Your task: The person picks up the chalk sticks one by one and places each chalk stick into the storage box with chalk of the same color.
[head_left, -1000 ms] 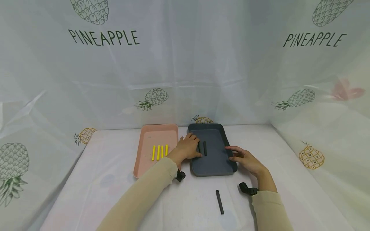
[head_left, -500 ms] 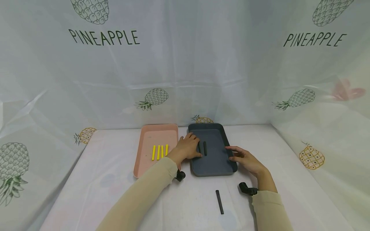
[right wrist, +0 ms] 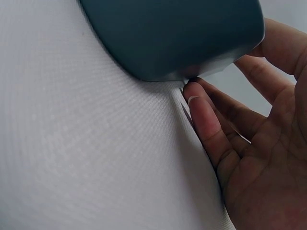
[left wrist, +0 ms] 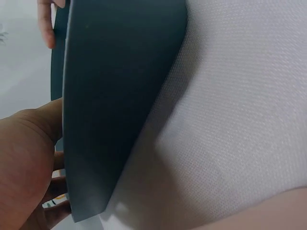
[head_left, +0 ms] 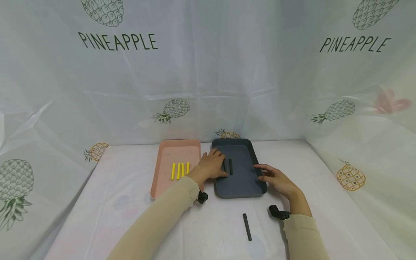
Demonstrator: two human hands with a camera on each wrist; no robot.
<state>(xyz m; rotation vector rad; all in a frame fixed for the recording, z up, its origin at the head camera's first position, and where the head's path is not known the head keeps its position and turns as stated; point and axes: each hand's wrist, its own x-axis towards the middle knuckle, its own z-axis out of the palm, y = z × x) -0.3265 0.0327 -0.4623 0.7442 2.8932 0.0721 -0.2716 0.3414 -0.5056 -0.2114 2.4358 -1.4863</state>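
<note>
A dark grey tray [head_left: 240,184] stands on the table with two black sticks [head_left: 230,167] lying in it. My left hand [head_left: 209,166] holds its left side, thumb and fingers reaching over the rim; this hand partly covers one stick. On the right side, my right hand [head_left: 279,180] grips the tray's edge. In the right wrist view, one fingertip [right wrist: 206,115] touches low at the tray's corner while the thumb lies higher at the rim. In the left wrist view, the tray's outer wall [left wrist: 120,86] hides the ends of the left fingers.
A pink tray [head_left: 164,150] with several yellow sticks [head_left: 178,171] stands close on the left, partly under the left forearm. Another black stick [head_left: 247,226] lies on the table in front of the dark tray. A pineapple-print curtain [head_left: 208,72] hangs behind the table.
</note>
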